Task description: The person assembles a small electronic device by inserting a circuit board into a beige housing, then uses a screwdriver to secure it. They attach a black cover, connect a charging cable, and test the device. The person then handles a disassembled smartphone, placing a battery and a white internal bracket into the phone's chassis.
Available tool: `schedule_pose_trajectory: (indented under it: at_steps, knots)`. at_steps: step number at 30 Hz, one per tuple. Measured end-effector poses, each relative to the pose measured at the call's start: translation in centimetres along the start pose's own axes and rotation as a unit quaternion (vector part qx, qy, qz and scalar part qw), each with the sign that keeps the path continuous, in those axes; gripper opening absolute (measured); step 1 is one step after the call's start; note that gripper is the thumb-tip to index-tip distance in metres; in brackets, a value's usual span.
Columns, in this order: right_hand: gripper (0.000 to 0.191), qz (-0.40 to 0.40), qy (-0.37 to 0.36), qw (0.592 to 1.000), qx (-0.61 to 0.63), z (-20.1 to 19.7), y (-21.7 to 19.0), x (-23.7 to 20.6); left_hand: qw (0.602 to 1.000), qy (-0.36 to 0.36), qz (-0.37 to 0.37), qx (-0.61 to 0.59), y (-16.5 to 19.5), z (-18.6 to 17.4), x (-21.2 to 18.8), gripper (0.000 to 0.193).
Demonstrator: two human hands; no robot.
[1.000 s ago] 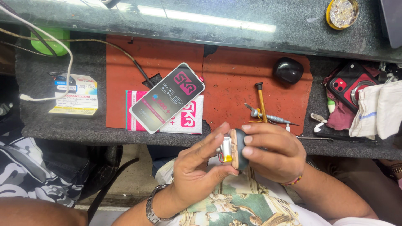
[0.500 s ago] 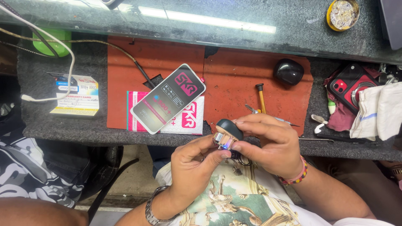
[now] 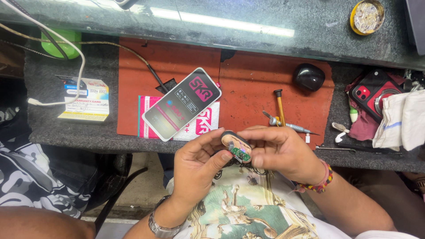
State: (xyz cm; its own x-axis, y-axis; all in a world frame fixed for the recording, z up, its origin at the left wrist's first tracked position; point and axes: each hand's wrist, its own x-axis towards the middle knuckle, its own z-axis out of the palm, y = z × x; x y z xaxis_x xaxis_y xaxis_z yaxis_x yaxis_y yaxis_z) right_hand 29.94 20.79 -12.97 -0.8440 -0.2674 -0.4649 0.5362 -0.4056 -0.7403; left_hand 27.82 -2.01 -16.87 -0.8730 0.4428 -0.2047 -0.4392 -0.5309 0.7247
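Note:
Both my hands hold a small opened oval device (image 3: 235, 144) with a dark shell, a tan inner face and a small green circuit board at its lower end. My left hand (image 3: 199, 166) grips it from below and the left, thumb on the board side. My right hand (image 3: 283, 150) pinches its right edge with fingertips over the top. The device hangs above my lap, just in front of the workbench edge. A metal watch sits on my left wrist and a beaded band on my right.
On the red mat (image 3: 256, 84) lie a phone (image 3: 181, 104) on a pink packet, a yellow-handled screwdriver (image 3: 280, 106), a metal tool (image 3: 287, 125) and a black oval case (image 3: 308, 77). A red phone (image 3: 369, 95), white cloth (image 3: 400, 119), card box (image 3: 86, 99) and white cable (image 3: 66, 40) flank it.
The device has been turned in my hands: the yellow part seen earlier is gone from sight and the green board now faces up. Both hands shifted slightly upward.

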Motion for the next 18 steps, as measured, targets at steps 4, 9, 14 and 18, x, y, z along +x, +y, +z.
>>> schedule_pose_trajectory:
  at_steps: [4, 9, 14, 18]
  knots:
    - [0.055, -0.066, -0.002, 0.995, -0.070, 0.7, -0.1, -0.3, 0.999, -0.024, 0.025, -0.003, 0.1, 0.0, -0.1, 0.047]
    - [0.056, -0.218, -0.016, 0.939, -0.266, 1.3, -1.1, -1.1, 0.994, -0.090, 0.055, 0.014, 1.2, -0.2, -0.4, 0.052]
    - [0.056, -0.267, 0.007, 0.881, -0.391, 1.8, -1.7, -1.6, 0.994, -0.086, 0.056, 0.045, 1.6, -0.1, -1.0, 0.053]
    - [0.056, -0.276, 0.012, 0.867, -0.415, 2.1, -2.0, -1.6, 0.984, -0.098, 0.106, 0.105, 1.8, 0.0, -1.2, 0.052]
